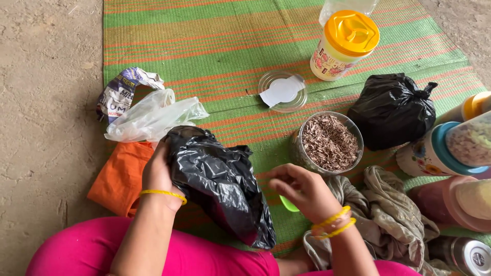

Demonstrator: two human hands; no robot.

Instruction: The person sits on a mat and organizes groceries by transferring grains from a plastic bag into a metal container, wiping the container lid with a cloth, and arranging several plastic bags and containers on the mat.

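Currently positioned: left hand (159,174) clamped on the left edge of the black plastic bag (220,186), fingers curled behind the film and mostly hidden; thumb side pressed against the crumpled upper rim. Bag held off the green-and-orange striped mat (215,46), near the lap, long axis running from far left down to near right, lower end hanging near the pink-clad knee (204,258).

Right hand (302,191) free of the bag, just right of its lower half, separated by a narrow gap. Fingers loosely bent, tips drawn toward one another; whether anything small sits pinched between them cannot be told. A light green object (289,204) showing under the palm, contact not determinable.

Key relation: open clear jar (330,143) filled with brown flaky material, standing far and slightly right of the right hand, and right of the bag's upper rim. Nearer to the right hand than to the left. Jar's clear lid (283,91) lying separately, farther off, to the jar's far left.

Also nearby: tied black bag (391,110) right of the jar; yellow-lidded container (345,46) beyond it; clear plastic bag (153,115) and orange cloth (120,176) left of the left hand; grey cloth (388,214) right of the right wrist.
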